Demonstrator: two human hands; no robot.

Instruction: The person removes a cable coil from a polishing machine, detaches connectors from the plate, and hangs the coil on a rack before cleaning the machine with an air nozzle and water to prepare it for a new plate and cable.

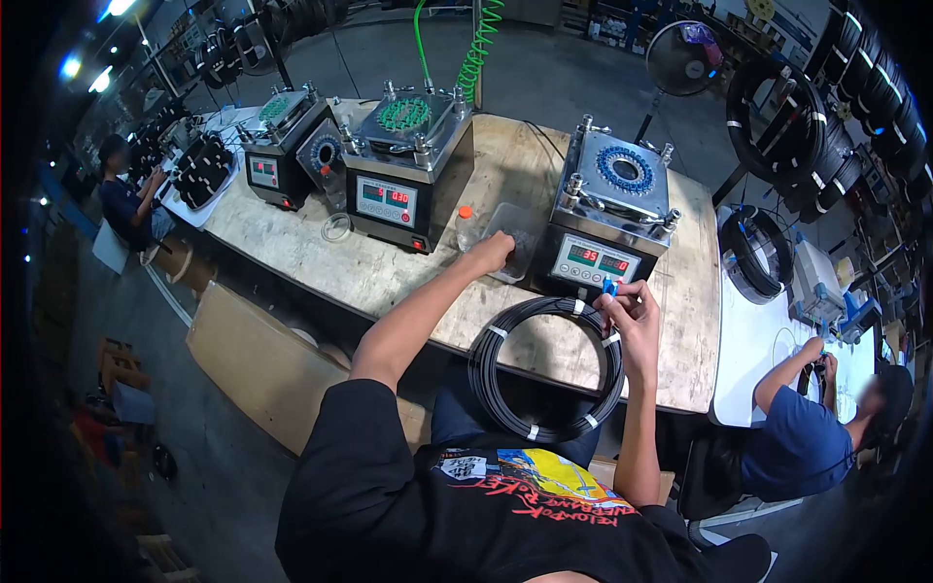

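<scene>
My left hand (498, 252) reaches into a clear plastic tray (520, 233) between two machines; its fingertips are partly hidden, and what they hold cannot be made out. My right hand (630, 309) pinches a small blue part (609, 287) in front of the right machine's display (595, 260). Below it, a black cable coil (491, 389) with white bands leans across the table's front edge and my lap. On top of the right machine (622, 178) lies a round plate ringed with blue pieces.
A bottle with an orange cap (466, 222) stands beside the tray. Two machines with green pieces (403, 115) (280, 109) stand further left on the wooden table (389, 272). One co-worker (802, 437) sits at the right, another (126, 199) at the far left. A fan (683, 58) stands behind.
</scene>
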